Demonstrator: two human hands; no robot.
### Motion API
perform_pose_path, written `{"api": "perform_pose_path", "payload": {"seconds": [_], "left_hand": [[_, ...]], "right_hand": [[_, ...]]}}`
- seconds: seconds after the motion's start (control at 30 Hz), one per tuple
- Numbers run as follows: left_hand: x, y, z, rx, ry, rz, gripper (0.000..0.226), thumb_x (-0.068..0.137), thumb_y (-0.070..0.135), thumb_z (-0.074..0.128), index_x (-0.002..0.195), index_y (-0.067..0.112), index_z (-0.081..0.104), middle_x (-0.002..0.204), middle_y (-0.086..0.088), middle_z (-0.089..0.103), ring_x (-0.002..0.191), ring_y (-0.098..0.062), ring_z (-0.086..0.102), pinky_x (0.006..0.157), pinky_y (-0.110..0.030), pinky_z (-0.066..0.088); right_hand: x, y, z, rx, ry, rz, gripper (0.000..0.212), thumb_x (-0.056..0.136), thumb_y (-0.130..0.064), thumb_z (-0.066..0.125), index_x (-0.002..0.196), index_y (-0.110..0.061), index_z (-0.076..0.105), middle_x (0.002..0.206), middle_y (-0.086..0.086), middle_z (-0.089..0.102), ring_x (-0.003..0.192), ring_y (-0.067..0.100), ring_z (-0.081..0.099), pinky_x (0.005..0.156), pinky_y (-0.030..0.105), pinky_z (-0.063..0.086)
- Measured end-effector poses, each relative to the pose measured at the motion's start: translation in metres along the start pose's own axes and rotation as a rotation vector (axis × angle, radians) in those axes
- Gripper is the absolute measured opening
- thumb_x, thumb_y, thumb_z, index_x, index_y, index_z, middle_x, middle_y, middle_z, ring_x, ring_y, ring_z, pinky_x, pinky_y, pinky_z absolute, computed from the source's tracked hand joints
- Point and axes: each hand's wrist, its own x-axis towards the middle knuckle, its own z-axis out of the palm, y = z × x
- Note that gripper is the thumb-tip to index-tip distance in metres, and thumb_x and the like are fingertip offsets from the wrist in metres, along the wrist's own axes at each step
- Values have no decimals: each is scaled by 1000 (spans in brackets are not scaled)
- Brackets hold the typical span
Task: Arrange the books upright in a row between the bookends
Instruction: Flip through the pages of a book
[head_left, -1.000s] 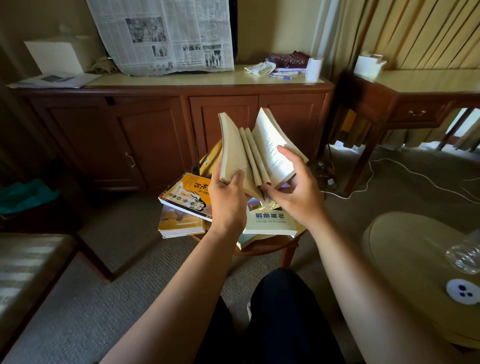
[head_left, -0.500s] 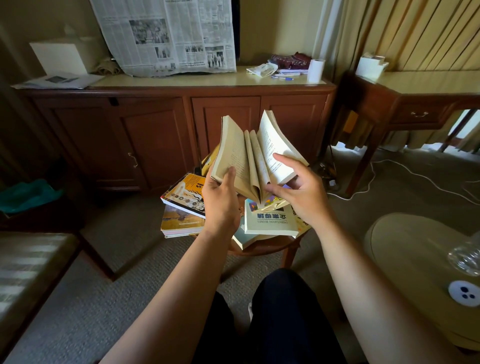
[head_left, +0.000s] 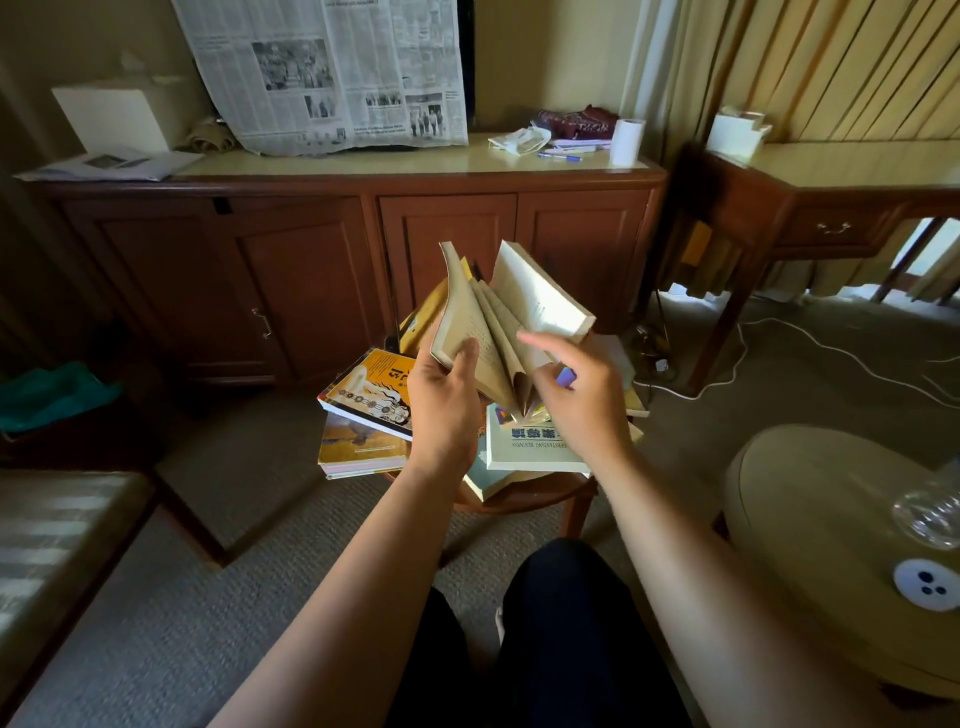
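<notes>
An open paperback with yellowed pages is held fanned above a small round wooden table. My left hand grips its left half, thumb on the page. My right hand is at its right side, fingers spread and blurred over the loose pages, still under the book's right half. Below lies a loose pile of books: an orange-covered one, another yellow one beneath it, and a pale one with printed title. No bookends are visible.
A long wooden cabinet stands behind, with a newspaper, a paper roll and pens on top. A desk is at the right, cables on the carpet, a round cushioned seat near right, a striped bench left.
My right hand has slid down off the right-hand pages, letting them flip. The book has dropped slightly and tilted; my left hand keeps its hold.
</notes>
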Motion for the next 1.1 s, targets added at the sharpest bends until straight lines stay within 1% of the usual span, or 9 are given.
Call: {"api": "perform_pose_path", "payload": {"seconds": [0.13, 0.23, 0.33, 0.43, 0.57, 0.7, 0.83, 0.97, 1.1], "left_hand": [[0, -2, -1, -9, 18, -26, 43, 108, 12, 54, 96, 45, 78, 96, 8, 79, 95, -19, 72, 97, -67, 54], [4, -4, -6, -57, 32, -60, 35, 106, 12, 55, 98, 37, 79, 96, 3, 78, 96, -25, 69, 94, -75, 49], [7, -3, -8, -151, 18, -113, 23, 107, 11, 55, 111, 26, 73, 108, -2, 78, 99, -21, 75, 93, -72, 53], [9, -2, -8, -161, 7, -108, 22, 106, 12, 56, 122, 23, 68, 120, -5, 75, 109, -22, 73, 94, -66, 56], [8, -5, -8, -181, 7, -102, 23, 106, 12, 57, 124, 22, 66, 124, -7, 73, 114, -24, 72, 96, -67, 54], [3, -6, -2, -119, -12, -52, 28, 107, 11, 55, 113, 30, 75, 118, -2, 76, 115, -24, 71, 100, -66, 52], [2, -5, -4, -93, -20, -47, 36, 108, 10, 53, 100, 35, 78, 105, 6, 79, 102, -15, 74, 100, -68, 51], [3, -7, -7, -63, 8, -49, 25, 108, 13, 54, 107, 30, 72, 100, 7, 79, 94, -11, 75, 97, -70, 52], [3, -7, -8, -23, 28, -22, 33, 108, 14, 54, 102, 38, 76, 105, 9, 79, 106, -15, 74, 102, -61, 54]], "right_hand": [[3, 2, 6, -198, 57, -38, 28, 84, -6, 78, 110, -18, 80, 96, 12, 63, 82, 20, 60, 63, 15, 44], [6, -4, 1, -187, 150, -3, 7, 85, -13, 78, 92, -11, 76, 87, 6, 61, 76, 8, 54, 61, 14, 42], [13, -8, -4, 26, 278, 301, 23, 98, -22, 65, 81, -11, 54, 71, -7, 48, 63, -3, 48, 55, 10, 35], [11, -14, -6, 230, 377, 426, 15, 104, -21, 56, 114, -9, 57, 91, -7, 55, 69, -12, 53, 58, 4, 38], [-1, -22, -7, 272, 475, 289, 41, 106, -5, 49, 147, -6, 45, 136, -8, 51, 87, -22, 56, 71, -2, 39], [-9, -6, -1, 129, 341, 83, 29, 106, -4, 49, 128, -8, 67, 123, -1, 70, 108, 4, 66, 89, 11, 48], [-3, 0, -7, 45, 143, -40, 39, 99, -14, 65, 137, -7, 60, 128, -10, 61, 76, 10, 66, 62, 26, 57], [3, 4, -10, -2, -77, -70, 69, 85, -29, 78, 147, -14, 50, 146, 1, 54, 116, 21, 64, 91, 42, 59], [3, -4, -8, -18, -201, -92, 80, 81, -23, 82, 151, -15, 43, 151, 1, 50, 136, 10, 48, 104, 30, 52]]}}
